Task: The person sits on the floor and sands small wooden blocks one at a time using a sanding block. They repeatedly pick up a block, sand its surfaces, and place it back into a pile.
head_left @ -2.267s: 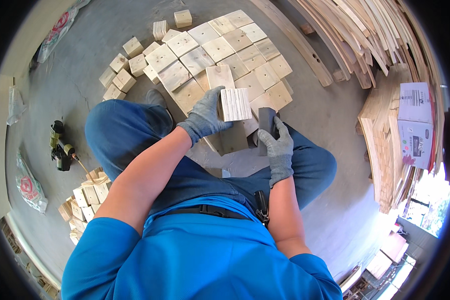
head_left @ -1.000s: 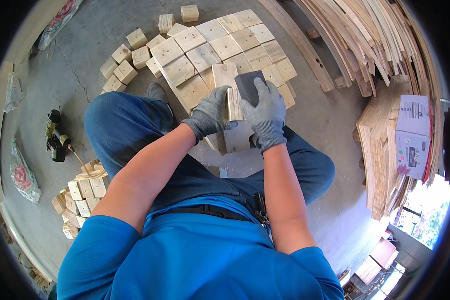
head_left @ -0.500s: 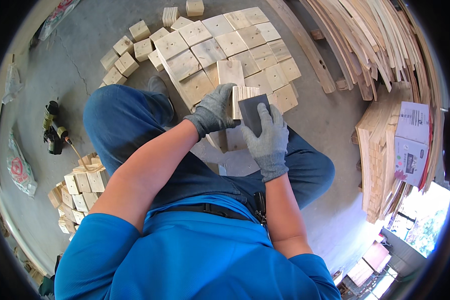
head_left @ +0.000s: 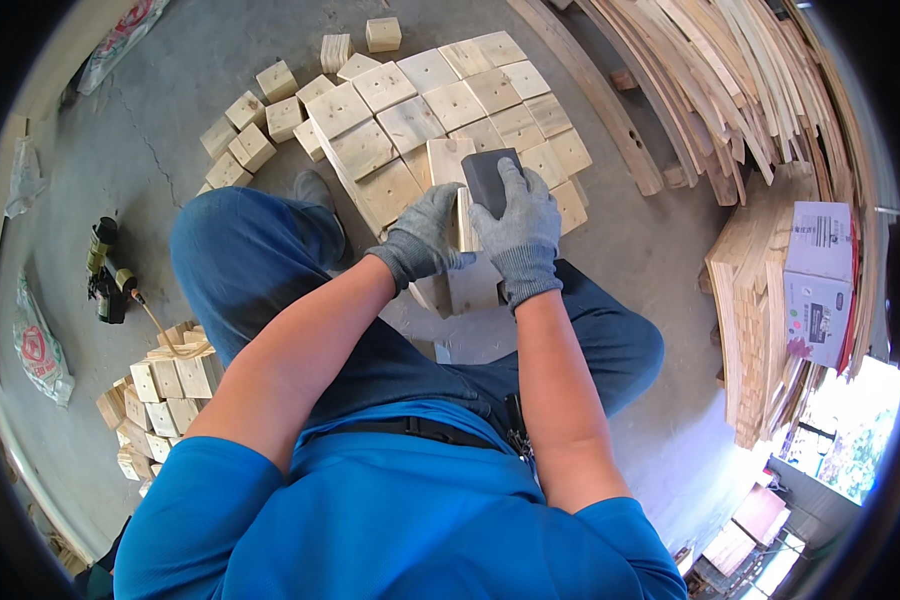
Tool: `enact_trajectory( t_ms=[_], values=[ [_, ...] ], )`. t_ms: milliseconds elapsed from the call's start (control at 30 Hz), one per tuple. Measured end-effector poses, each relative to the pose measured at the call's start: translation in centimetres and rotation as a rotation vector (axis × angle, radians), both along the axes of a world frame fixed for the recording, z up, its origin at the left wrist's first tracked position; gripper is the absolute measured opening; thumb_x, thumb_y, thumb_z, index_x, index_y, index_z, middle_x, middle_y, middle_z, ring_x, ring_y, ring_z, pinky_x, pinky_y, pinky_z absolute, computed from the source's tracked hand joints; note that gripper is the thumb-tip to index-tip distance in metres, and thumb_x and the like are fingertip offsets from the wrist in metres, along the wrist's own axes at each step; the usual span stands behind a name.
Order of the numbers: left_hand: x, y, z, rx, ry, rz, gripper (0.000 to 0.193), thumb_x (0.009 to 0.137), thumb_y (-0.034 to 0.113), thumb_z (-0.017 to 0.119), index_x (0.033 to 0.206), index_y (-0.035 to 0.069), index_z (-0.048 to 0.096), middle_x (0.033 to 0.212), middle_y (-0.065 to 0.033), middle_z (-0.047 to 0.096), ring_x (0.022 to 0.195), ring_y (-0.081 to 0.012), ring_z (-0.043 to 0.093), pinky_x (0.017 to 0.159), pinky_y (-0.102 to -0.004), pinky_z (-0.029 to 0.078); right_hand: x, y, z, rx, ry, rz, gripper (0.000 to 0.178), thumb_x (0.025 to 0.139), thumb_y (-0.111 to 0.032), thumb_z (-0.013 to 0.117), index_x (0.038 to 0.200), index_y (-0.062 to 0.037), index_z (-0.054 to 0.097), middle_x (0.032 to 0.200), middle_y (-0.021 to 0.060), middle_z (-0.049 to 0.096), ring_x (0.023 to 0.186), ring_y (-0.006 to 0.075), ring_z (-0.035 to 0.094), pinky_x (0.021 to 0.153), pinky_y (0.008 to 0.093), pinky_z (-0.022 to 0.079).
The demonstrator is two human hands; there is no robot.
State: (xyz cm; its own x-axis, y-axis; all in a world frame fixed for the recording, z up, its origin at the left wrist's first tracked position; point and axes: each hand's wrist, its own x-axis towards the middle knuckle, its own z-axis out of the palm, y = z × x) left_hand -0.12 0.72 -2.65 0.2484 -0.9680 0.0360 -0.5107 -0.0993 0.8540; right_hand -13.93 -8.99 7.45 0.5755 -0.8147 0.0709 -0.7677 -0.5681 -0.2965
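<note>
Evidently for steadiness, the left hand (head_left: 422,238) has its gloved fingers clamped on a pale wooden block (head_left: 464,218), held between the two hands over the near edge of the close-set block rows (head_left: 454,103). The right hand (head_left: 522,225) grips a dark grey block (head_left: 487,178), fingers laid along its face, likely to spread the pressure; whether it touches the wood is hidden. Those rows sit tightly together, perhaps to keep them within reach
</note>
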Motion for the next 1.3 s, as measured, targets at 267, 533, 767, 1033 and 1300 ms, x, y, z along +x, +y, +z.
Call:
enact_trajectory(
  t_ms=[267,533,767,1033,1300],
  values=[
    [0.0,0.2,0.1,0.012,-0.023,-0.019,0.106,0.067,0.043,0.097,0.152,0.008,0.046,0.143,-0.0249,0.059,0.133,-0.0444,0.061,0.113,-0.0500,0.051,-4.8,4.8,0.6,-0.019,0.060,0.074,0.075,0.086,-0.036,0.084,0.154,-0.0157,0.058,0.152,0.0273,0.052,0.131,0.0495,0.058,0.106,0.0601,0.049],
    [-0.1,0.2,0.3,0.025,-0.038,-0.016,0.106,0.066,0.043,0.098,0.152,0.007,0.047,0.143,-0.0251,0.059,0.131,-0.0449,0.062,0.112,-0.0501,0.052,-6.2,6.0,0.6,-0.007,0.003,0.097,0.074,0.084,-0.034,0.086,0.151,-0.0144,0.061,0.150,0.0282,0.054,0.129,0.0501,0.058,0.105,0.0603,0.049],
    [-0.1,0.1,-0.6,-0.027,-0.003,0.003,0.105,0.065,0.040,0.097,0.152,0.010,0.047,0.143,-0.0232,0.059,0.131,-0.0449,0.062,0.112,-0.0497,0.052,-0.6,0.4,0.8,-0.007,0.006,0.011,0.069,0.084,-0.034,0.085,0.147,-0.0119,0.065,0.144,0.0252,0.060,0.129,0.0464,0.061,0.108,0.0557,0.052],
    [0.1,0.0,-1.0,-0.007,-0.009,-0.010,0.106,0.065,0.043,0.097,0.152,0.009,0.047,0.144,-0.0235,0.059,0.133,-0.0441,0.061,0.113,-0.0499,0.052,-1.2,1.1,0.5,0.012,0.012,0.005,0.074,0.084,-0.035,0.086,0.150,-0.0121,0.062,0.147,0.0270,0.058,0.131,0.0467,0.059,0.110,0.0561,0.050],
    [0.0,0.2,0.2,0.017,-0.021,-0.017,0.106,0.066,0.044,0.098,0.151,0.007,0.047,0.144,-0.0242,0.058,0.132,-0.0435,0.062,0.113,-0.0497,0.052,-7.0,6.0,0.2,-0.017,-0.009,0.128,0.079,0.082,-0.034,0.089,0.152,-0.0136,0.061,0.150,0.0288,0.053,0.130,0.0494,0.057,0.106,0.0604,0.048]
  ],
)
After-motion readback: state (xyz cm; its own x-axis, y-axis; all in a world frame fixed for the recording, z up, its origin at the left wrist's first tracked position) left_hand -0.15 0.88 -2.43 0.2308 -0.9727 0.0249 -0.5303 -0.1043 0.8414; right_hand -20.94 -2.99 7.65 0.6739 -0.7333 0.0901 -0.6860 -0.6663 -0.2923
